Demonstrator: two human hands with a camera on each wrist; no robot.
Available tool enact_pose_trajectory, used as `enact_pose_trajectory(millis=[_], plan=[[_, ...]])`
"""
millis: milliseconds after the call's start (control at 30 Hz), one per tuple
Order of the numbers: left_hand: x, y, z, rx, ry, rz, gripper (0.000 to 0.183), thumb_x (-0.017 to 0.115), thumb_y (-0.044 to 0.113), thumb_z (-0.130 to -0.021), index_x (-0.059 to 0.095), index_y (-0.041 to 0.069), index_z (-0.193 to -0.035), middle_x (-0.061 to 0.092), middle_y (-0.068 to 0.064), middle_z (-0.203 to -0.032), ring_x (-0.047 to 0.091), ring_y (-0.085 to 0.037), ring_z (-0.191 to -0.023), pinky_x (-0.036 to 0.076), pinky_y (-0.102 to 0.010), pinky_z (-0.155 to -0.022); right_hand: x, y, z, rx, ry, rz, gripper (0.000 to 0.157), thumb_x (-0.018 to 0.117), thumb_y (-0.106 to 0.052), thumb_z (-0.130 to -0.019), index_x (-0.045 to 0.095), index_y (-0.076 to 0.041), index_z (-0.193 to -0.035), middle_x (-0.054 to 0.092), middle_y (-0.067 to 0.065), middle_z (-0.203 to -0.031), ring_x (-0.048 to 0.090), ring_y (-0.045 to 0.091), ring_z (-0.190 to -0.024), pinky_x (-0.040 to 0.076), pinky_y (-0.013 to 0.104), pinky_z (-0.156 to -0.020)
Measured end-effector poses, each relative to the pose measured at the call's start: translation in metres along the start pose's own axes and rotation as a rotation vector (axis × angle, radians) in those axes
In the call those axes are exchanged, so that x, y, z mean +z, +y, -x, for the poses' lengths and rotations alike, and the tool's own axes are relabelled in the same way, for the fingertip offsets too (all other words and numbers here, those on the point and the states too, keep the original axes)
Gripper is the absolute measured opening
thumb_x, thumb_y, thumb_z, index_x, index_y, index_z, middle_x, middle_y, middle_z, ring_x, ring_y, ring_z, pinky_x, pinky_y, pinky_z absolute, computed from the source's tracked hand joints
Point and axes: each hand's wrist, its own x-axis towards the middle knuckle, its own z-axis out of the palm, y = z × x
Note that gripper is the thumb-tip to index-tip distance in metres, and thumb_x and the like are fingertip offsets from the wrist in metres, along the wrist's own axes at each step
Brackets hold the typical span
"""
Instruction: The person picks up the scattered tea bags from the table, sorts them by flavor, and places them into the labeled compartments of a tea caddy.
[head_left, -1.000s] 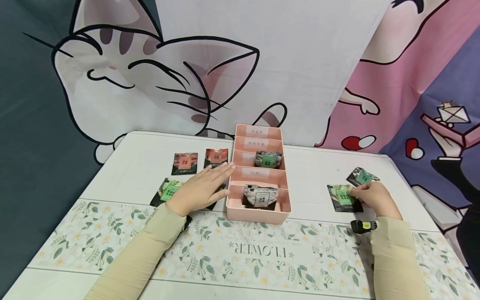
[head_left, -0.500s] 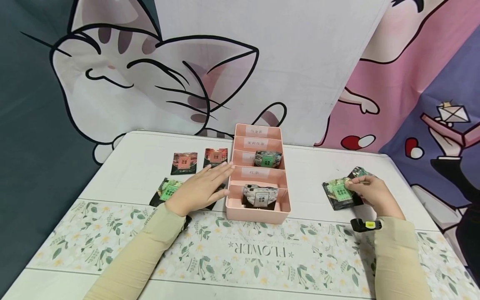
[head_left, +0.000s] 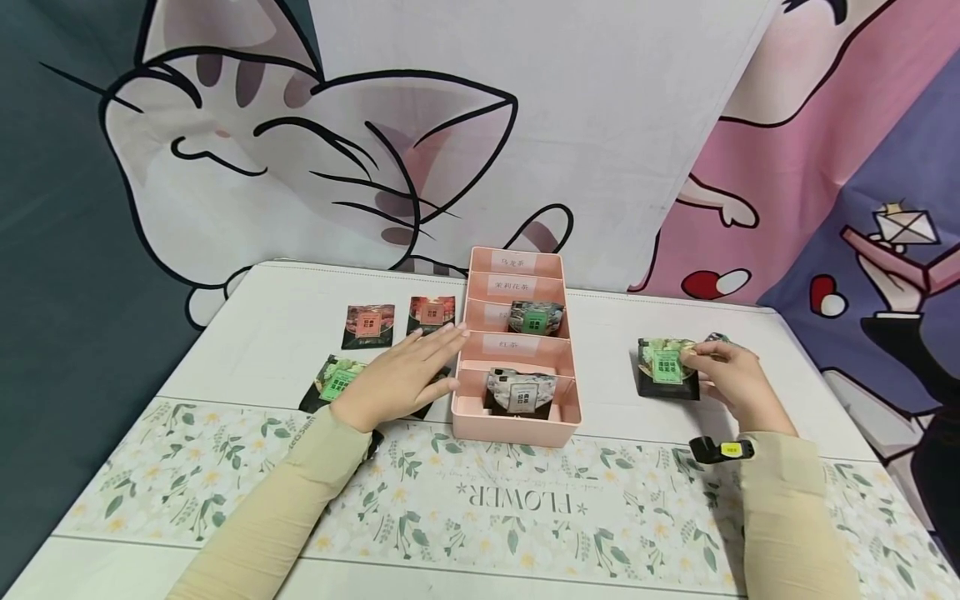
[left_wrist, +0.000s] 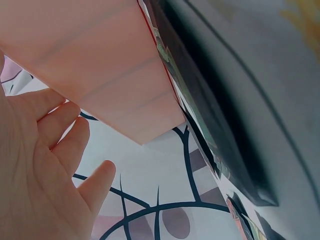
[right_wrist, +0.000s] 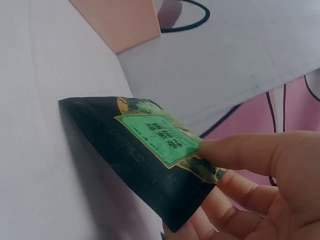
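Observation:
My right hand [head_left: 735, 383] pinches a black-and-green tea sachet [head_left: 667, 367] by its right edge, thumb on the front. The right wrist view shows this sachet [right_wrist: 145, 150] tilted up over the white table. Straight fingers of my left hand [head_left: 397, 371] rest at the left side of a pink divided box [head_left: 517, 432]. A white-and-black sachet [head_left: 522, 393] stands in its front compartment, and a dark green one [head_left: 536, 318] in a compartment farther back. Behind the right hand, another sachet [head_left: 717, 337] is mostly hidden.
Two red sachets [head_left: 369, 327] lie left of the box. A green sachet [head_left: 330, 382] lies nearer, partly covered by the left hand, with another dark sachet beneath that hand. Printed cloth [head_left: 622, 125] hangs behind the table; a floral mat [head_left: 525, 521] runs along its front.
My right hand has lifted the green sachet off the table and moved it left and away from me, now covering most of the sachet behind. The left hand stays still.

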Motion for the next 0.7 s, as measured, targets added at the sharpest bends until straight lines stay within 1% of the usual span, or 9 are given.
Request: enact_pose_trajectory(millis=[133,233,367,467,567,700], plan=[[-0.001,0.001,0.000,-0.005,-0.007,0.006,0.068,0.043,0.048,-0.108,0.022,0.014,-0.163,0.021,-0.004,-0.168,0.021,-0.021,-0.154,0.014,-0.045,-0.127,0.006,-0.005,0.001,-0.030,0.006,-0.075,0.035,0.065,-0.031,-0.101,0.054,-0.004,-0.122,0.055,-0.011,-0.107,0.055,0.004,-0.093,0.057,0.016,-0.078],[-0.001,0.001,0.001,-0.005,-0.006,0.009,0.068,0.043,0.048,-0.108,0.022,0.014,-0.163,0.021,-0.004,-0.168,0.022,-0.022,-0.154,0.014,-0.045,-0.128,0.011,-0.008,0.000,-0.056,0.027,-0.155,0.028,0.066,-0.022,-0.100,0.055,-0.004,-0.118,0.057,-0.016,-0.097,0.056,0.002,-0.087,0.058,0.016,-0.075],[-0.002,0.001,0.001,-0.010,-0.009,0.013,0.068,0.043,0.048,-0.108,0.022,0.015,-0.163,0.021,-0.004,-0.168,0.021,-0.022,-0.154,0.013,-0.045,-0.128,0.018,-0.011,-0.002,-0.100,0.052,-0.251,0.025,0.066,-0.014,-0.099,0.053,0.000,-0.116,0.060,-0.015,-0.091,0.060,0.001,-0.082,0.060,0.017,-0.072],[-0.003,0.001,0.001,-0.011,-0.011,0.014,0.068,0.043,0.048,-0.108,0.022,0.015,-0.163,0.021,-0.004,-0.168,0.022,-0.022,-0.154,0.013,-0.045,-0.128,0.023,-0.012,-0.002,-0.130,0.063,-0.341,0.021,0.065,-0.008,-0.099,0.053,0.003,-0.113,0.064,-0.013,-0.089,0.064,0.001,-0.081,0.061,0.017,-0.073],[-0.002,0.001,0.001,-0.004,-0.003,0.014,0.068,0.044,0.047,-0.108,0.023,0.014,-0.163,0.022,-0.006,-0.168,0.023,-0.024,-0.154,0.014,-0.046,-0.128,0.029,-0.012,-0.003,-0.155,0.077,-0.436,0.015,0.066,-0.002,-0.097,0.056,0.002,-0.108,0.066,-0.011,-0.088,0.065,0.001,-0.082,0.061,0.017,-0.073],[-0.001,0.001,0.001,0.008,0.010,0.020,0.067,0.046,0.045,-0.107,0.025,0.012,-0.162,0.024,-0.008,-0.167,0.024,-0.024,-0.153,0.017,-0.048,-0.127,0.036,-0.015,-0.005,-0.180,0.088,-0.510,0.011,0.065,0.003,-0.096,0.059,-0.002,-0.104,0.068,-0.010,-0.088,0.066,0.001,-0.084,0.061,0.017,-0.074]])
